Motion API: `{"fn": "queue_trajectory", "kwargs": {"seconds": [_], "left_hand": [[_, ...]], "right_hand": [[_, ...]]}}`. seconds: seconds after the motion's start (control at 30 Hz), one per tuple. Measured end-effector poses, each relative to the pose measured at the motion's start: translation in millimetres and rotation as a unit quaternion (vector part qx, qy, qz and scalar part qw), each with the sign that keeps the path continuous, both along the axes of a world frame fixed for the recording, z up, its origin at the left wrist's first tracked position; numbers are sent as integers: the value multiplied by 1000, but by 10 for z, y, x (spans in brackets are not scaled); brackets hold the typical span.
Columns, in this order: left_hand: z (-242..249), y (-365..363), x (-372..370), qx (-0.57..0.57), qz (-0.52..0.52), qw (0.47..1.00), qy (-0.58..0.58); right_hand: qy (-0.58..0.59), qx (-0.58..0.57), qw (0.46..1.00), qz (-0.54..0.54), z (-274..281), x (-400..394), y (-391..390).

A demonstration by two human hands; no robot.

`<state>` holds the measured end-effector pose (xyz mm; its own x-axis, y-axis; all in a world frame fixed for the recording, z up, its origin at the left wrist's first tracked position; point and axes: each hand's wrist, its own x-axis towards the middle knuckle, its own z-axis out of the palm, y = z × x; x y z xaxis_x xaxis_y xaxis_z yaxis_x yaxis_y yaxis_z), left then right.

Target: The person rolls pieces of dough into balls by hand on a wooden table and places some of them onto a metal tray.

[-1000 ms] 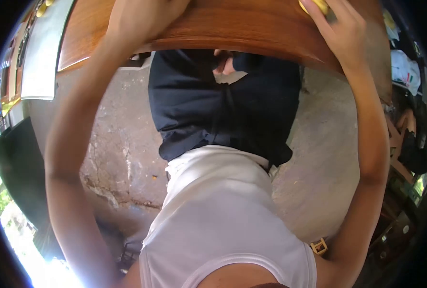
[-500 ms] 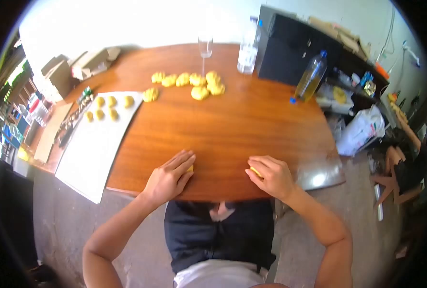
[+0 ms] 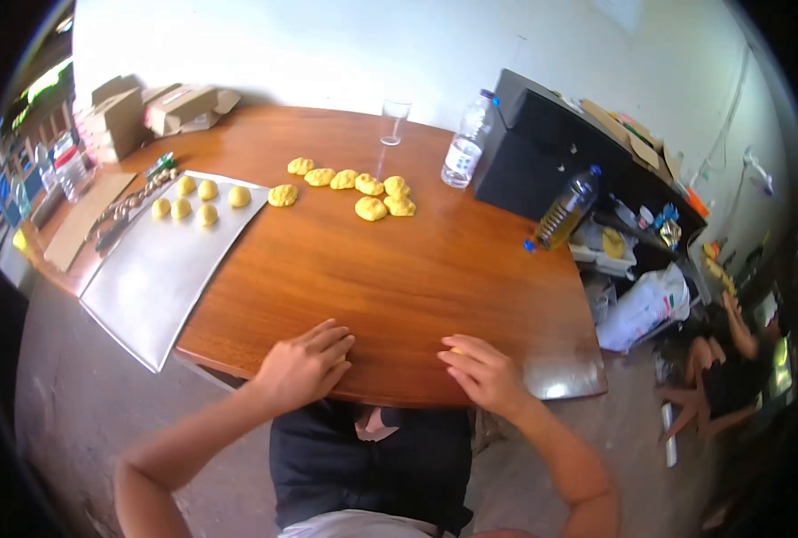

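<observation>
- We press our left hand (image 3: 302,366) and right hand (image 3: 481,372) flat, each over a small yellow dough piece (image 3: 455,351), lower centre.
- Rolling evenly on the brown wooden bench (image 3: 399,260) seems best.

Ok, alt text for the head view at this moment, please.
Both hands rest palm-down at the near edge of a wooden table, the left hand and right hand each covering a bit of yellow dough. Farther back lie more dough pieces, a metal baking tray holding dough balls, a glass and a water bottle.
</observation>
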<state>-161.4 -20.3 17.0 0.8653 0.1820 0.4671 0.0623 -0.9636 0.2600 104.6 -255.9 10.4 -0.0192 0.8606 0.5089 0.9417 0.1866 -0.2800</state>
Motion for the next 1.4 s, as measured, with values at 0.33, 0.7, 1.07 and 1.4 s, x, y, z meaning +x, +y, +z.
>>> {"fn": "queue_trajectory", "kwargs": {"seconds": [0.33,0.7,1.07,1.4], "left_hand": [[-214,313,1007,-49,-16,999,-7],[-129,590,602,2,112,994,4],[-176,132,54,17,4,999,-31],[-137,487,1159,-40,66,996,34]], "right_hand": [[-8,26,993,-118,-283,238,921],[-50,4,988,-146,-207,657,409],[89,29,992,-80,-180,-123,41],[-23,-39,982,-181,-209,357,1091]]}}
